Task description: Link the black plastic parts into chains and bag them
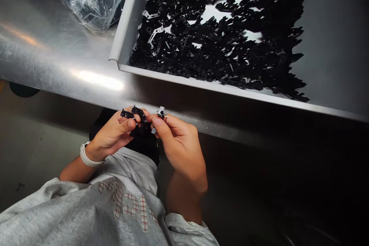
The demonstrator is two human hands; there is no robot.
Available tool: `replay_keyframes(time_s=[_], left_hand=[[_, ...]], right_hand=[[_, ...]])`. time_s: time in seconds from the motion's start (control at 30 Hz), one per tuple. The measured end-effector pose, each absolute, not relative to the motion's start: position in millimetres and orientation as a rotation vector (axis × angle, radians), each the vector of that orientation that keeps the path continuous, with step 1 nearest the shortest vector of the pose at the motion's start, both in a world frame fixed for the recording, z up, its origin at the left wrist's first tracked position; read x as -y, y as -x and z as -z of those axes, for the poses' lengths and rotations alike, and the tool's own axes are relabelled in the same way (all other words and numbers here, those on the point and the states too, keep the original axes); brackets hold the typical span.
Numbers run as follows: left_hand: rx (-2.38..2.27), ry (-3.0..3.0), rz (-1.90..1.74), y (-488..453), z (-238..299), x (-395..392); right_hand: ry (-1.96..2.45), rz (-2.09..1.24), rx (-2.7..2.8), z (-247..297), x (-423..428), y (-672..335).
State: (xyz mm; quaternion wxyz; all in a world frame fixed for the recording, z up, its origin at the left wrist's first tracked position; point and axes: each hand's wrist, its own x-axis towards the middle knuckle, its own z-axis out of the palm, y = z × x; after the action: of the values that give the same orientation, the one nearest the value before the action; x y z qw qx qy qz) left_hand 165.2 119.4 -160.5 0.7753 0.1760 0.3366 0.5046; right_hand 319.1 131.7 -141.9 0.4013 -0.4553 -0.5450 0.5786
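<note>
My left hand (pixel 117 132) is closed around a few small black plastic parts (pixel 140 117), pinched between thumb and fingers. Just to its right, my right hand (pixel 178 142) pinches a small part (pixel 160 112) that shines light grey at its ends; its middle is hidden by my thumb. Both hands are close together in front of the table's front edge, with the fingertips nearly meeting. Beyond them, a white tray (pixel 173 78) holds a broad heap of small black plastic parts (pixel 225 50) of the same sort.
On the metal table (pixel 57 59) a clear plastic bag (pixel 95 4) with dark contents stands left of the tray. The tray's raised rim runs along the table's front. A dark green round object (pixel 24 89) shows below the table edge at left.
</note>
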Motion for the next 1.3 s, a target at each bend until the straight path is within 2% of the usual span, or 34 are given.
replay_keyframes(time_s=[0.23, 0.87, 1.13, 1.3], left_hand=[[-0.725, -0.442, -1.049, -171.4, 162.2, -114.7], [-0.795, -0.658, -1.179, -175.3, 159.8, -109.0], [-0.841, -0.729, -1.25, -173.1, 167.6, -107.9], [-0.822, -0.7, -1.301, -170.8, 166.8, -108.4]], right_hand=[[1.174, -1.324, 1.521, 137.3, -130.9, -322.7], [1.039, -1.673, 1.034, 134.8, -129.0, -305.8], [0.974, -1.743, 0.986, 132.6, -126.6, -303.3], [0.998, -1.672, 1.134, 137.2, -123.7, -307.6]])
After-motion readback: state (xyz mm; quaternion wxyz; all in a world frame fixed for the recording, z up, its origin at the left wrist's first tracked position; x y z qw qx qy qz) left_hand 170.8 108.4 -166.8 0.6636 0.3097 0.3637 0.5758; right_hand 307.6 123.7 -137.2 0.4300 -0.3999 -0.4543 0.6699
